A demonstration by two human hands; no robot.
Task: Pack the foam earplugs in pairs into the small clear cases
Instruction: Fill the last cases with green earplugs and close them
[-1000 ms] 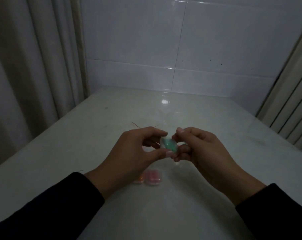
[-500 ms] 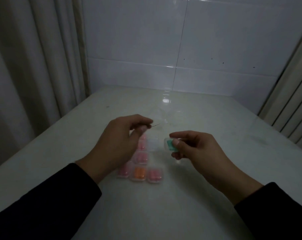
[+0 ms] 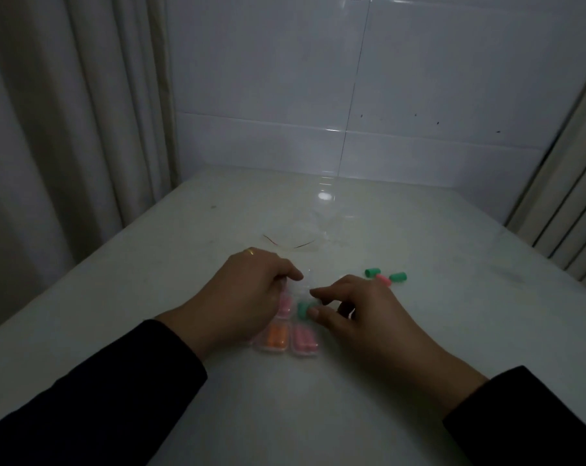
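Observation:
My right hand (image 3: 359,314) rests low on the white table (image 3: 318,415), its thumb and fingertips on a small clear case with green earplugs (image 3: 303,310) set among the packed cases. My left hand (image 3: 241,297) lies beside it, fingers curled on an empty clear case (image 3: 300,285) just behind. An orange-filled case (image 3: 274,338) and a pink-filled case (image 3: 304,339) sit in front, another pink case (image 3: 285,303) partly under my left hand. Loose green earplugs (image 3: 372,272) (image 3: 398,276) and a pink earplug (image 3: 384,280) lie to the right.
A crumpled clear plastic bag (image 3: 315,235) and a thin wire (image 3: 285,245) lie farther back. Curtains (image 3: 66,129) hang along the left, a tiled wall (image 3: 352,95) stands behind, and a ribbed panel (image 3: 567,196) borders the right.
Both hands dropped from mid-air to the table. The green-filled case came down into the group of cases; my left hand moved forward onto an empty case.

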